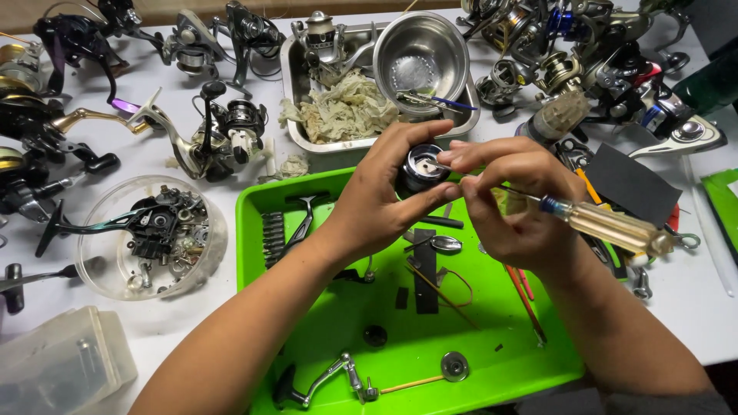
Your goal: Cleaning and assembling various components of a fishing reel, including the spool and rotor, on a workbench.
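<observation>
My left hand (380,201) grips a small dark round reel spool (422,167) above the far edge of a bright green tray (323,330). My right hand (516,201) holds a screwdriver with a clear yellow handle (611,228), its thin shaft pointing left into the spool's top. On the tray lie a coil spring (272,238), a reel handle arm (327,380), a round washer (454,366), a black strip (424,270) and thin wires.
A metal pan (295,84) at the back holds a crumpled rag (347,109) and a steel bowl (421,54). A clear round tub (115,273) at left holds reel parts. Several fishing reels crowd the white table's far side. A clear plastic box (61,361) sits bottom left.
</observation>
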